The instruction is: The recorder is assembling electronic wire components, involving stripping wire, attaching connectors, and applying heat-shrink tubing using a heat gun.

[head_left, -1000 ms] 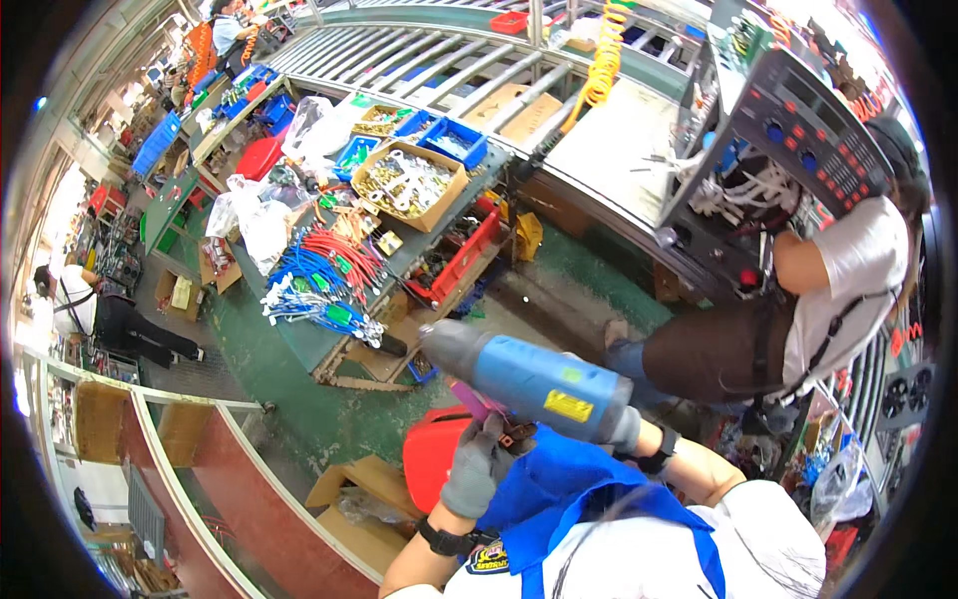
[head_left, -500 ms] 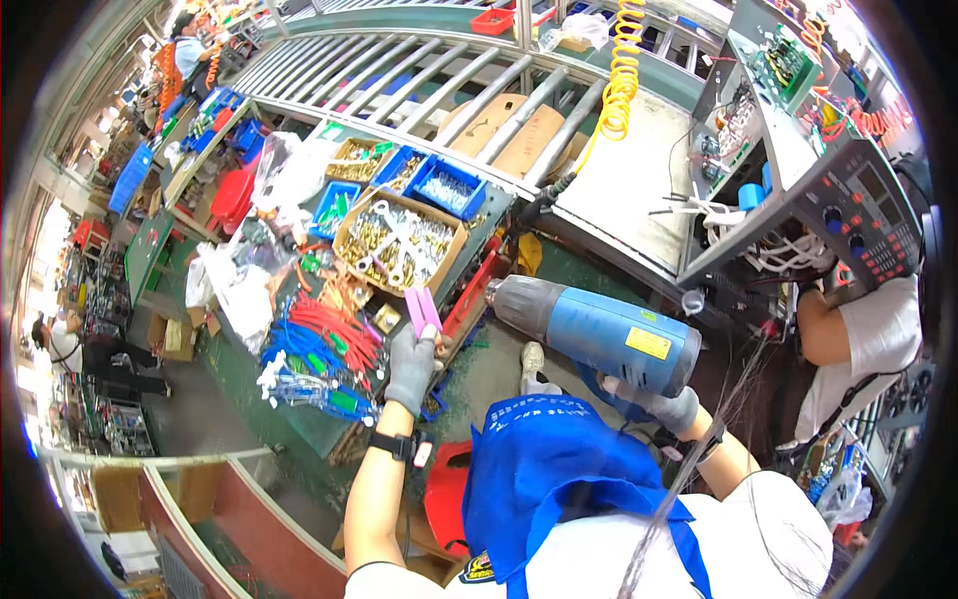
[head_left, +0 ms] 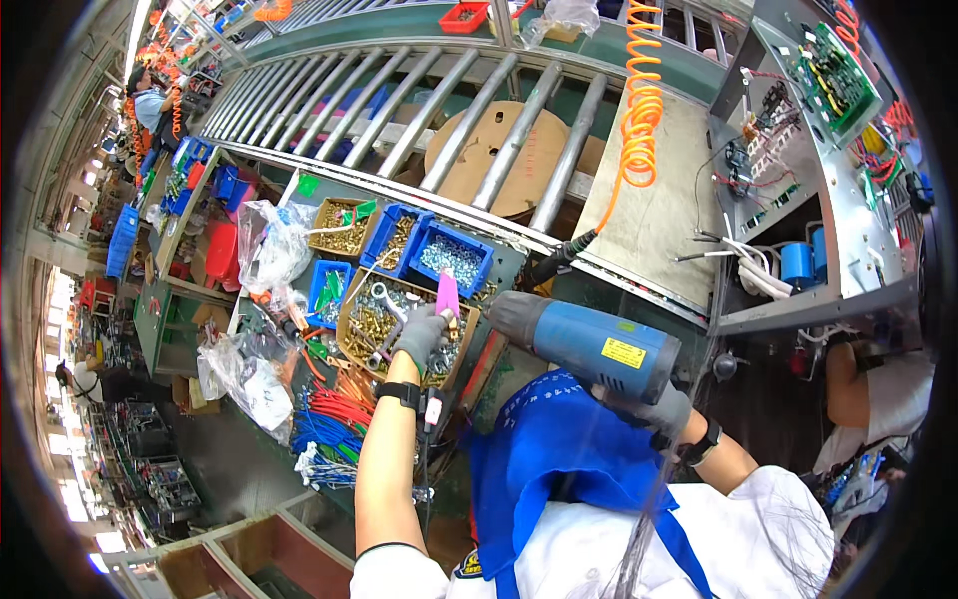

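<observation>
My left hand [head_left: 423, 337], in a grey glove, is closed on a flat pink strip [head_left: 447, 294] that sticks up past the fingertips. It hovers over a cardboard box [head_left: 454, 377] of bolts, in which metal wrenches [head_left: 391, 311] lie. With my right hand [head_left: 661, 411], also gloved, I grip a blue heat gun [head_left: 589, 344]; the gun's body covers most of its handle and of my fingers. The gun's dark nozzle points left, a short way from the pink strip and not touching it.
Blue bins [head_left: 451, 258] of small hardware sit behind the box. Red and blue wires [head_left: 334, 419] and plastic bags [head_left: 271, 245] lie to the left. Beyond runs a roller conveyor [head_left: 439, 120]. An orange coiled hose [head_left: 642, 130] hangs down. An opened metal cabinet [head_left: 848, 230] and another person's arm [head_left: 846, 384] are right.
My left hand has moved up and to the right, carrying the pink strip from beside the wires to over the bolt box. The heat gun stays in my right hand. The whole view has shifted.
</observation>
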Tool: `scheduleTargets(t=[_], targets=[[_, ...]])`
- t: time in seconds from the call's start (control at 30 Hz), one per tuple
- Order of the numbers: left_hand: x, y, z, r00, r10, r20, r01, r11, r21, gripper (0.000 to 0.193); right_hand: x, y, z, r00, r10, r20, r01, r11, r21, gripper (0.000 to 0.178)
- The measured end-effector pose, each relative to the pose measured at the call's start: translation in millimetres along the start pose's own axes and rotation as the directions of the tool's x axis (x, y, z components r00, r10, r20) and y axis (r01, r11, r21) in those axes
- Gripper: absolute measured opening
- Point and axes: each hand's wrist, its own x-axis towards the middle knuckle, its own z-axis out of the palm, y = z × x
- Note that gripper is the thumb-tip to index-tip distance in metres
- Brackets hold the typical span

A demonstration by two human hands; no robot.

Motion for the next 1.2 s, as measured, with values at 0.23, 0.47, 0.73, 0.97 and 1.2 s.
scheduleTargets(t=[0.23,0.47,0.73,0.97,1.2], targets=[[17,0,-6,0.973,-0.034,0.229,0.070,0.986,-0.153,0.017,54,26,30,0.954,-0.290,0.080,0.278,0.745,-0.607,0.050],[38,-9,-20,0.951,-0.079,0.300,0.129,0.980,-0.153,0.024,78,17,61,0.974,-0.153,-0.168,0.088,0.937,-0.338,0.060],[34,-24,-19,0.965,-0.001,0.263,0.096,0.933,-0.347,0.023,91,-1,72,0.974,-0.035,-0.223,-0.018,0.973,-0.229,0.057],[13,-28,-9,0.990,0.072,0.124,-0.020,0.925,-0.379,0.022,98,-7,71,0.975,0.079,-0.206,-0.090,0.995,-0.043,0.060],[3,-28,-1,0.992,0.011,0.128,0.051,0.877,-0.477,0.024,109,-8,76,0.970,0.062,-0.234,-0.069,0.997,-0.020,0.061]])
